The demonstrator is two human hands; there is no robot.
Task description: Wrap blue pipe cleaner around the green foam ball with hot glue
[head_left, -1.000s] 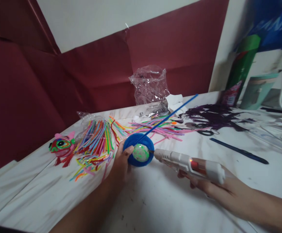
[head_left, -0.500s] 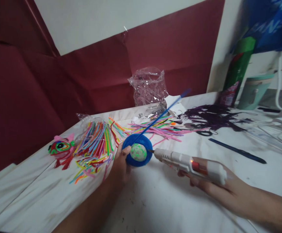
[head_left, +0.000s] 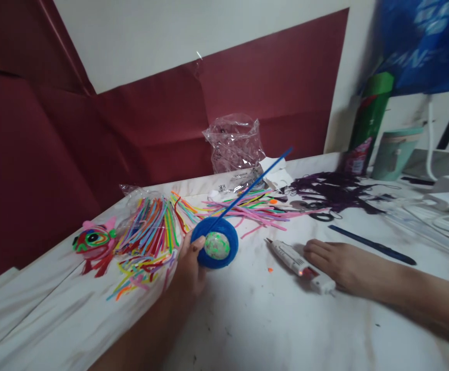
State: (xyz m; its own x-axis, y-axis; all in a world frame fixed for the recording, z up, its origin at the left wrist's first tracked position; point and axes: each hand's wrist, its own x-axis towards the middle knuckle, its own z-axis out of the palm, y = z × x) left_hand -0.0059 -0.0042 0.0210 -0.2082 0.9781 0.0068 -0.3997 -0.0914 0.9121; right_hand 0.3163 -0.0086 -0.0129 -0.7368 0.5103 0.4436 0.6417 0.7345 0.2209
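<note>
Closest to the near edge of the white surface (head_left: 247, 319), the left hand (head_left: 192, 257) holds a blue round piece (head_left: 226, 226) up over the middle. The grip is closed: the thumb presses on the front and the other fingers go behind. A white and green speckled bump (head_left: 217, 246) sits on the blue face. A long blue fuzzy stick (head_left: 250, 189) slants up from it toward the back edge.

The big change is the glue gun (head_left: 292, 257). A moment ago it was up in the right hand (head_left: 336, 263), with its tip by the blue rim. Now it lies on the surface, right of the middle, its tip apart from the blue piece. So it looks like gluing has stopped for now, and only the left hand is holding the piece up. The right hand is low, right beside the gun. I can't tell if its fingers are touching the handle. A small light glows on the gun, so it may be hot. A tiny orange scrap (head_left: 270, 270) lies near it.

Farther back, a dark blue stick (head_left: 371, 244) lies toward the right edge. A bright toy head (head_left: 95, 239) sits near the left edge, beside a heap of fuzzy sticks (head_left: 154, 226). Purple threads (head_left: 332, 188) and a crinkly clear bag (head_left: 235, 144) are by the back edge.
</note>
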